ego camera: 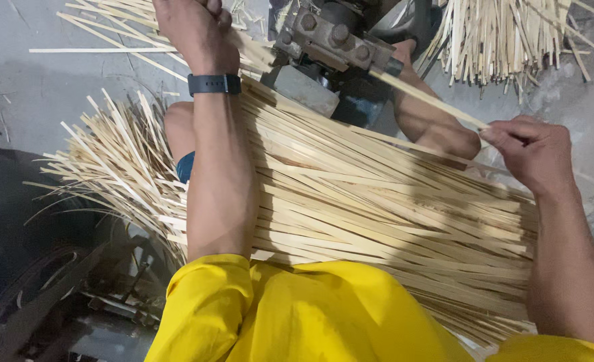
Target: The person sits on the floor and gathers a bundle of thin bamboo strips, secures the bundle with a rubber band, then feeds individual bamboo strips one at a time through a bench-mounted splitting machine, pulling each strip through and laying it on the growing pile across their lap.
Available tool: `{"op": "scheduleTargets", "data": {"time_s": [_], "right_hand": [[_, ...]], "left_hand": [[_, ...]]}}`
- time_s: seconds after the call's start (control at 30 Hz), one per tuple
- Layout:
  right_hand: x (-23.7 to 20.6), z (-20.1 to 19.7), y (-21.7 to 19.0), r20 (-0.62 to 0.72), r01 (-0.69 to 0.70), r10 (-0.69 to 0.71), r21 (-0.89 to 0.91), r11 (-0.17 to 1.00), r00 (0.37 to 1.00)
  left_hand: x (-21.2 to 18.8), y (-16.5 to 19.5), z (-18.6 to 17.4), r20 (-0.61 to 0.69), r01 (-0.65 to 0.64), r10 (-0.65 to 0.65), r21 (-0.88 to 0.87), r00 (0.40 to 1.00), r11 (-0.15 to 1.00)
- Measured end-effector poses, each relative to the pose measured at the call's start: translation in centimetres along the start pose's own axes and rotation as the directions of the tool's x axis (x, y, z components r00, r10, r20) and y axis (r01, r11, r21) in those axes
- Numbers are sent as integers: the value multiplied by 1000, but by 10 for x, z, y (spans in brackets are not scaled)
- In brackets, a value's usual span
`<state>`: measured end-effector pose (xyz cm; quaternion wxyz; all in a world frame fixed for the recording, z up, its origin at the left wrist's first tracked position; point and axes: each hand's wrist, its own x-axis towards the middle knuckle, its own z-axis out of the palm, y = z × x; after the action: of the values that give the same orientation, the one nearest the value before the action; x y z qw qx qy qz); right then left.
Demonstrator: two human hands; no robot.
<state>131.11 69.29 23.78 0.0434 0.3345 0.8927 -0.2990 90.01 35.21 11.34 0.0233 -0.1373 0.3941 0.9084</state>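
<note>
A thick bundle of pale bamboo strips [377,208] lies across my lap. My right hand [533,153] pinches the end of a single bamboo strip [431,100] that runs up and left into a dark metal machine head [334,40] with bolts. My left hand [193,30], a dark band on its wrist, reaches to the far side of the machine and is closed over strips coming out there. My yellow sleeves [277,315] fill the bottom of the view.
More cut strips are heaped at the top right [498,33] and scattered at the top left [109,27] on a grey concrete floor [42,87]. A dark wheel and metal frame [49,302] stand at the bottom left. My bare knees show beside the machine.
</note>
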Motion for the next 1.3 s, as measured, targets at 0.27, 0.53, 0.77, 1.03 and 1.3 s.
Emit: {"op": "scheduleTargets", "data": {"time_s": [0.27,0.53,0.77,1.03,1.3], "right_hand": [[32,50,-24,26,440,-439,-58,896,898],[47,75,-103,203,121,-244,478,870,948],[47,75,-88,284,-202,142,195,960,948],[36,97,-49,365,142,-196,170,975,910],[25,65,-53,410,-248,182,115,962,894]], "left_hand": [[-7,-3,2,98,55,-80,234,992,971],[-15,3,12,160,90,-142,294,977,951],[-15,1,17,100,40,-73,295,992,955],[-9,5,12,97,-6,-18,250,995,968],[10,50,3,214,23,20,-197,977,980]]}}
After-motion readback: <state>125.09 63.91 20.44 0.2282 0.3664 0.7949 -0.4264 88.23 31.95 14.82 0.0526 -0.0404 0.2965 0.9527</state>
